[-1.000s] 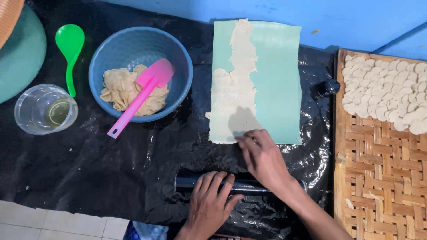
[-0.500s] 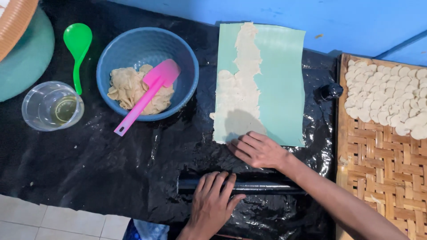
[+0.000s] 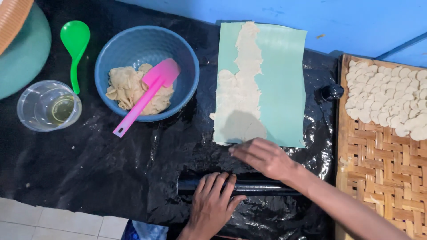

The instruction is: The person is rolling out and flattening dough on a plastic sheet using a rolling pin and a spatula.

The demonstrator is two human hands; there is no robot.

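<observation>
L hand (image 3: 213, 200) flat, fingers spread on black roller (image 3: 262, 187); R hand (image 3: 262, 156) flat, pressing green sheet (image 3: 280, 89) edge.

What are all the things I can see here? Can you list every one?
black plastic sheet: one, black, covers the work surface
bowl: one, blue, upper left, dough scraps inside
spatula: one, pink, leaning in the bowl
spoon: one, green, left of the bowl
cup: one, clear, far left, some liquid inside
mat: one, pale green, centre
dough sheet: one, cream, flat on the mat
roller: one, dark, below the mat
woven tray: one, tan, right
dough rounds: many, pale, on the tray
left hand: on the roller
right hand: at the mat's near edge
</observation>
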